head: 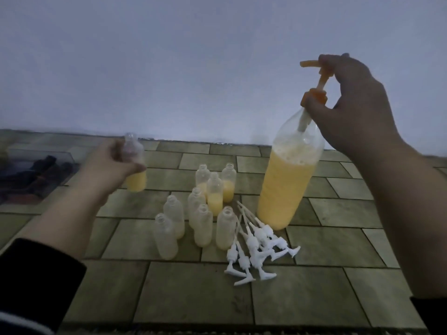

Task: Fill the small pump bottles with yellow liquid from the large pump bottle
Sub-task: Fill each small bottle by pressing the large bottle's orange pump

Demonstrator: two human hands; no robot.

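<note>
The large clear bottle (pixel 285 184) of yellow liquid stands tilted at the right, with an orange pump head (pixel 316 78) on top. My right hand (pixel 348 102) grips that pump, fingers over the spout top and thumb at the collar. My left hand (pixel 113 165) holds a small clear bottle (pixel 135 175) upright off the floor at the left; it has some yellow liquid at its bottom and no cap. Several small open bottles (pixel 203 209) stand clustered in the middle, a few with yellow liquid in them.
A pile of white pump tops (pixel 254 247) lies on the brick-pattern mat (pixel 314 286) just right of the small bottles. A clear box (pixel 31 175) with dark items sits at the far left. A pale wall rises behind.
</note>
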